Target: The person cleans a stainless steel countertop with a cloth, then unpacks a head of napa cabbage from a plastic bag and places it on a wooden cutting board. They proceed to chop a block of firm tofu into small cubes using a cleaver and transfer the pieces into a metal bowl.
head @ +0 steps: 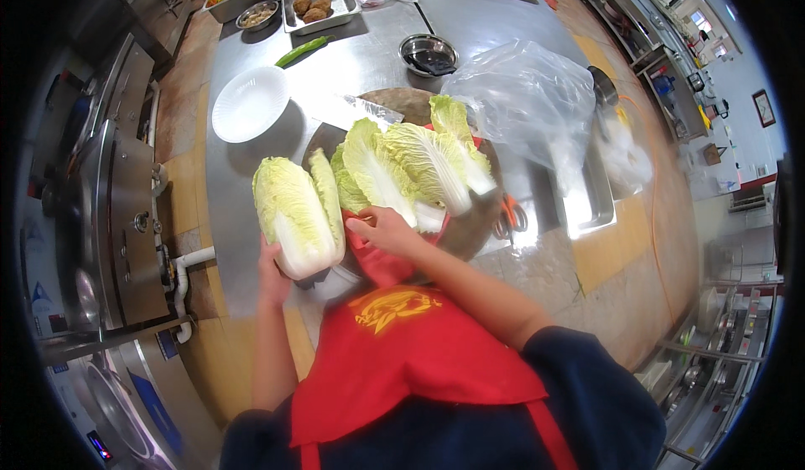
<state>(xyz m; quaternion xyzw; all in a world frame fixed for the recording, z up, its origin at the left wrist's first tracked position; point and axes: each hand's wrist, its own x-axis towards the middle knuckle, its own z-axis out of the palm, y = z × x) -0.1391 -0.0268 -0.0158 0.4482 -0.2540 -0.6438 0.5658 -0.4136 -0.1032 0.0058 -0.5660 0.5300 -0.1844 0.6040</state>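
Note:
A napa cabbage head is held from below and its left side by my left hand. An outer leaf stands slightly apart along its right side. My right hand pinches the edge of a red plastic bag just right of the cabbage. Several detached cabbage leaves lie beyond my right hand, on the bag and a round chopping board. The rest of the bag under the leaves is mostly hidden.
Orange-handled scissors lie right of the board. Beyond are a white bowl, a green chili pepper, a steel bowl with dark contents, a clear plastic bag and a steel tray of browned balls. A steel pan sits right.

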